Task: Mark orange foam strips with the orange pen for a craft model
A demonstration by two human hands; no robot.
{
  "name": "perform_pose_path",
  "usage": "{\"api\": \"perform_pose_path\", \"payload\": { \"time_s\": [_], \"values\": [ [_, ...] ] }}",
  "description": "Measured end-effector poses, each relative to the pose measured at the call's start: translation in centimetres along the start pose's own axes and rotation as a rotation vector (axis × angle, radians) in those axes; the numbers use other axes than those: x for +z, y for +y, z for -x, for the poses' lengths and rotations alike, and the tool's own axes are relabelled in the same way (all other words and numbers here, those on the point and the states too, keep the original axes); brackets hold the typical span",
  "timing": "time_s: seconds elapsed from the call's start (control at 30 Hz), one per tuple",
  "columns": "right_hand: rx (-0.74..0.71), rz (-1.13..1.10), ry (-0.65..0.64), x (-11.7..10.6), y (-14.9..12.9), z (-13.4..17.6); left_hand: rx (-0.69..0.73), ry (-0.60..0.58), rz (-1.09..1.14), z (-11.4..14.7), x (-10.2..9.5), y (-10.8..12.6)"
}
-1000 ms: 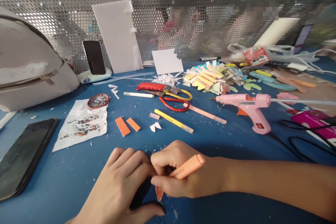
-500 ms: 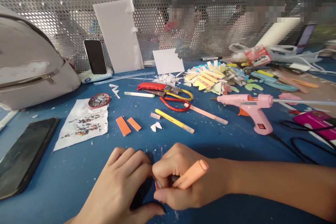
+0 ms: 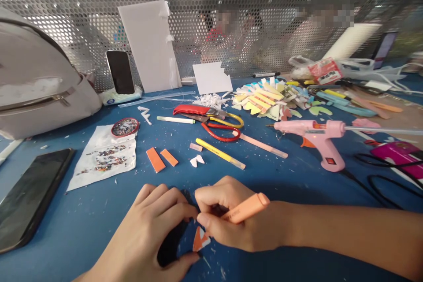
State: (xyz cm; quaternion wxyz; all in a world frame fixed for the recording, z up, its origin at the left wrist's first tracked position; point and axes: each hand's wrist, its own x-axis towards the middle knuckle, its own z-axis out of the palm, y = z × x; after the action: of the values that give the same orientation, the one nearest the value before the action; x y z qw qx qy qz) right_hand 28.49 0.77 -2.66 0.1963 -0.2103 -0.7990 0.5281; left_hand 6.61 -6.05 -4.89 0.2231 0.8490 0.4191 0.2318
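My right hand [image 3: 231, 218] is closed around an orange marker pen [image 3: 246, 209], its barrel end pointing up to the right and its tip hidden by the fingers. Just below those fingers is a small piece [image 3: 200, 239], part orange and part white, on the blue table. My left hand [image 3: 150, 224] curves around it, with thumb and index finger at its lower and upper edges. Beyond the hands lie two orange strips [image 3: 155, 159], a white notched scrap [image 3: 197, 161], a small pale cap [image 3: 196, 146] and a yellow pen [image 3: 220, 153].
Red-and-yellow-handled scissors [image 3: 220, 132] and a red-handled cutter [image 3: 193, 109] lie mid-table. At right is a pink glue gun [image 3: 317, 134] with its cord. Coloured scraps [image 3: 264, 99] are heaped behind. A phone [image 3: 33, 198], bag [image 3: 42, 79] and bead-covered paper [image 3: 105, 154] occupy the left.
My right hand and the marker have shifted slightly up and right. The orange-and-white piece, mostly covered before, now shows between my hands. My left thumb has drawn in to its lower edge.
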Motion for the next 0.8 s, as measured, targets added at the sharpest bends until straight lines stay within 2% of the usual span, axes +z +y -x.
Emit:
{"api": "perform_pose_path", "payload": {
  "time_s": [0.2, 0.33, 0.47, 0.8],
  "values": [
    [-0.041, 0.133, 0.02, 0.48, 0.16, 0.03, -0.045, -0.019, 0.029, -0.25, -0.08, 0.34],
    [-0.061, 0.098, -0.052, 0.46, 0.22, 0.04, -0.056, -0.022, 0.034, -0.27, -0.17, 0.53],
    [-0.069, 0.105, -0.011, 0.35, 0.18, -0.03, -0.069, -0.02, 0.032, -0.22, -0.24, 0.47],
    [-0.041, 0.046, -0.052, 0.27, 0.16, -0.1, -0.073, -0.024, 0.04, -0.51, -0.39, 0.58]
  ]
}}
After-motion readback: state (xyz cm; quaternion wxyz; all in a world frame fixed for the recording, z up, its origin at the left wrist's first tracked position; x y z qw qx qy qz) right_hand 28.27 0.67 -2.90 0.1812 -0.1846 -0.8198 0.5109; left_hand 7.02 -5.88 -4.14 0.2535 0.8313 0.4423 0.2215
